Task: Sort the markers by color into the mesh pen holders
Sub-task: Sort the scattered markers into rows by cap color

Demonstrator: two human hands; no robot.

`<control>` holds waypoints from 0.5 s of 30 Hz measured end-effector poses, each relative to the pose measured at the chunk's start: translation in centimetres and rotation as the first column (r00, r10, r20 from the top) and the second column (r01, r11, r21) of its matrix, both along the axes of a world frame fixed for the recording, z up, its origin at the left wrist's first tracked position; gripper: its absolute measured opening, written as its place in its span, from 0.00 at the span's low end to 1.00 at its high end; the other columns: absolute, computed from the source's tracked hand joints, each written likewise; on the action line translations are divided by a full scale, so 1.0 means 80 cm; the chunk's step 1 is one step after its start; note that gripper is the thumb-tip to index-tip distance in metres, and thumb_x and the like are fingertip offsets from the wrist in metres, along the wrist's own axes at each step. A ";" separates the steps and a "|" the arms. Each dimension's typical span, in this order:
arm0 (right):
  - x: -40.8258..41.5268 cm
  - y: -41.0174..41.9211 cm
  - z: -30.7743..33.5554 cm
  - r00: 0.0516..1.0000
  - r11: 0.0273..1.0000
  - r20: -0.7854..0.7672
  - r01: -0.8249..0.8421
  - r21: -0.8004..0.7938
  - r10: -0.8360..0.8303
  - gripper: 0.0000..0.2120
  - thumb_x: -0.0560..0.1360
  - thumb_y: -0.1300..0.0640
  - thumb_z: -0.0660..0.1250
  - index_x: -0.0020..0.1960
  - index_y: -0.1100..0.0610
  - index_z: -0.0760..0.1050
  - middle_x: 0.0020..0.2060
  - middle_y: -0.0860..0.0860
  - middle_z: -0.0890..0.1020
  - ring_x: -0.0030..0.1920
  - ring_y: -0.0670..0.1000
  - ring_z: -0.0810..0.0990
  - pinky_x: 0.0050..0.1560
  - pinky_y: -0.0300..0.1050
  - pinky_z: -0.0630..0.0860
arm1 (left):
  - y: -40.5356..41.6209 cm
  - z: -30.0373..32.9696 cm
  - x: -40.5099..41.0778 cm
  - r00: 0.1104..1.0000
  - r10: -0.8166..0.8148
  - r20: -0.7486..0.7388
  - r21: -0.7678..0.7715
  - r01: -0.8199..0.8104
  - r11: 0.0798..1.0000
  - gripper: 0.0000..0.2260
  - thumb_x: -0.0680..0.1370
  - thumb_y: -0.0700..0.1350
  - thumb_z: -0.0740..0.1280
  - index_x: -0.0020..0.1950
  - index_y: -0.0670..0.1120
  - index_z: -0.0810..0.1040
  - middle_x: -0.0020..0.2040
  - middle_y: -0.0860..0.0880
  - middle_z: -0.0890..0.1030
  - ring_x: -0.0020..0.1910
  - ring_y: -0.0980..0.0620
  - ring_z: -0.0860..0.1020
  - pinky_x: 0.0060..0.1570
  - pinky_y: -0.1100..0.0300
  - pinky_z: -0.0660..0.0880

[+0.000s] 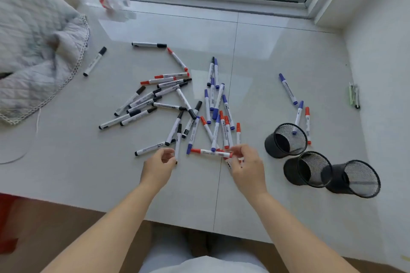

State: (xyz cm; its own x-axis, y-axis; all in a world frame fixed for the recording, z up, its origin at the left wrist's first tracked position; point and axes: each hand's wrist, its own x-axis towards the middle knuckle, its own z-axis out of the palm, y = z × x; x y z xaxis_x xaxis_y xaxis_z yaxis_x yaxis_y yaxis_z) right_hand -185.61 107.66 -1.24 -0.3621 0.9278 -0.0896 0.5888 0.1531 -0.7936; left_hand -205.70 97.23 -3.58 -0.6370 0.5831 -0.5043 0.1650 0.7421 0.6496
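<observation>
Several black, red and blue capped markers lie scattered on the pale tiled sill point(277, 55). My left hand point(159, 165) pinches the lower end of a black marker point(178, 142) that stands nearly upright. My right hand point(246, 162) grips the end of a red marker point(208, 152) lying sideways, with more marker ends under its fingers. Three black mesh pen holders sit at the right: the far one point(286, 141) with a blue marker end at its rim, the middle one point(308, 168) and the near one point(352, 178), both looking empty.
A quilted grey cloth point(33, 51) covers the left side. A crumpled plastic wrapper point(106, 0) lies near the window. A blue marker point(288, 88) and a blue-red pair point(303, 122) lie behind the holders. Small greenish pens point(354, 95) rest by the right wall.
</observation>
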 end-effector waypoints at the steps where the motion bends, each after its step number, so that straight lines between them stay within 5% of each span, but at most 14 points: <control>1: -0.015 -0.006 -0.006 0.999 0.998 0.026 -0.036 -0.047 0.037 0.09 0.73 0.65 0.63 0.48 0.55 0.77 0.37 0.42 0.75 0.41 0.44 0.73 0.40 0.31 0.67 | -0.010 -0.003 -0.017 1.000 0.007 -0.004 -0.019 -0.008 1.000 0.07 0.75 0.44 0.65 0.51 0.53 0.77 0.45 0.55 0.80 0.47 0.56 0.77 0.39 0.67 0.68; 8: -0.127 -0.035 -0.048 0.958 0.959 0.240 -0.088 -0.269 0.156 0.11 0.74 0.61 0.60 0.53 0.54 0.77 0.39 0.44 0.77 0.39 0.46 0.76 0.40 0.41 0.73 | -0.031 -0.040 -0.135 0.975 -0.185 -0.123 -0.137 0.167 0.976 0.09 0.76 0.48 0.64 0.54 0.50 0.78 0.48 0.53 0.80 0.47 0.54 0.76 0.46 0.60 0.70; 15: -0.216 -0.042 -0.085 0.924 0.976 0.380 0.107 -0.191 -0.027 0.11 0.76 0.60 0.60 0.57 0.58 0.75 0.49 0.54 0.81 0.49 0.55 0.78 0.47 0.47 0.73 | -0.001 -0.080 -0.170 0.773 -0.576 -0.267 -0.162 0.553 0.817 0.16 0.75 0.53 0.66 0.60 0.48 0.73 0.57 0.49 0.73 0.58 0.49 0.71 0.51 0.55 0.72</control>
